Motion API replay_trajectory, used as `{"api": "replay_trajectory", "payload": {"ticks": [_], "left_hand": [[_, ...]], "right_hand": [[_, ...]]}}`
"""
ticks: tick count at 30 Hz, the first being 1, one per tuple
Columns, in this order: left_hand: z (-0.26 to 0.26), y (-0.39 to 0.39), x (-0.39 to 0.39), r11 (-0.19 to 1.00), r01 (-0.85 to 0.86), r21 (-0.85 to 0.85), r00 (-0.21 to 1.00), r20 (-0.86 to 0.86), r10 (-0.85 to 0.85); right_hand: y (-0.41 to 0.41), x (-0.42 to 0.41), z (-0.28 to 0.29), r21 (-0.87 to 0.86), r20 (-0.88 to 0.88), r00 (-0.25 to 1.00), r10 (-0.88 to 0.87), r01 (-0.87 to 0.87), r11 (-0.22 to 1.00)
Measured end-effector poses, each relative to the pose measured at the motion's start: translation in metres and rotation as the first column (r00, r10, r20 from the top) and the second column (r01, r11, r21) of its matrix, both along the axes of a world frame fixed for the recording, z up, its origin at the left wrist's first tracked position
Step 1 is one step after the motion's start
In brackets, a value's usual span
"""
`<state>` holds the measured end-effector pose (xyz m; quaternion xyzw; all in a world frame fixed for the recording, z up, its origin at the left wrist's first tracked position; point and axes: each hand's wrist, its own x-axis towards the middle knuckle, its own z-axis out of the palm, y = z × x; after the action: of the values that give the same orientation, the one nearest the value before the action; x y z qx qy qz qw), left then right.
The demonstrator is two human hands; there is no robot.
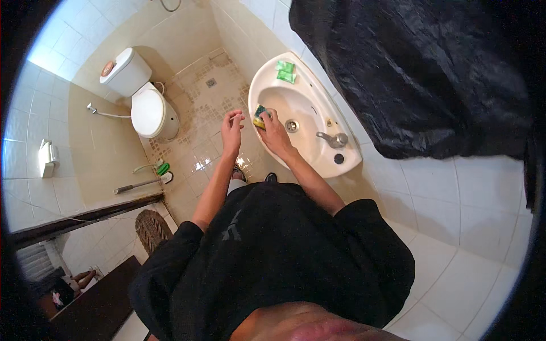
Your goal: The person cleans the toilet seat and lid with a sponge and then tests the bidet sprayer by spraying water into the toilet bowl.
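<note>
My right hand (273, 128) grips a yellow and green scouring sponge (259, 122) at the near left rim of a white ceramic washbasin (273, 73). To the left of the basin, my left hand (232, 126) is raised over the floor with its fingers slightly bent and apart, holding nothing. Green and white sachets (286, 76) lie on the basin's far ledge. The metal tap (337, 140) sits at the right side, with a round black plug (338, 159) close by. A metal drain (291, 125) shows in the bowl.
A white toilet (148, 111) stands at the left on the wet tiled floor. Brushes, one with a long handle (140, 186), lie by the left wall. A black plastic sheet (409, 76) hangs at upper right. A brown mat (152, 230) lies beyond the doorway sill.
</note>
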<state>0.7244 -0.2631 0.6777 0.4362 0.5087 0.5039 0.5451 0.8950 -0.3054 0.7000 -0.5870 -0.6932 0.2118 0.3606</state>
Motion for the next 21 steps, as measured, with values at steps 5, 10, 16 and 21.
{"api": "replay_trajectory", "payload": {"ticks": [5,10,16,21], "left_hand": [[-0.002,0.018,-0.033,0.998,-0.052,-0.022,0.998,-0.03,0.051],[0.002,0.04,-0.07,0.995,-0.087,-0.052,0.996,-0.041,0.084],[-0.007,0.08,-0.117,0.992,-0.106,-0.062,0.994,-0.031,0.104],[-0.007,0.114,-0.142,0.995,-0.078,-0.062,0.997,0.013,0.079]], "right_hand": [[0.06,-0.017,0.008,0.026,0.085,0.995,-0.046,0.044,0.999],[0.118,-0.014,0.009,0.107,0.081,0.968,-0.239,0.23,0.967],[0.162,-0.019,0.017,0.099,0.107,0.936,-0.337,0.327,0.94],[0.156,-0.032,0.018,0.048,0.127,0.939,-0.319,0.316,0.948]]}}
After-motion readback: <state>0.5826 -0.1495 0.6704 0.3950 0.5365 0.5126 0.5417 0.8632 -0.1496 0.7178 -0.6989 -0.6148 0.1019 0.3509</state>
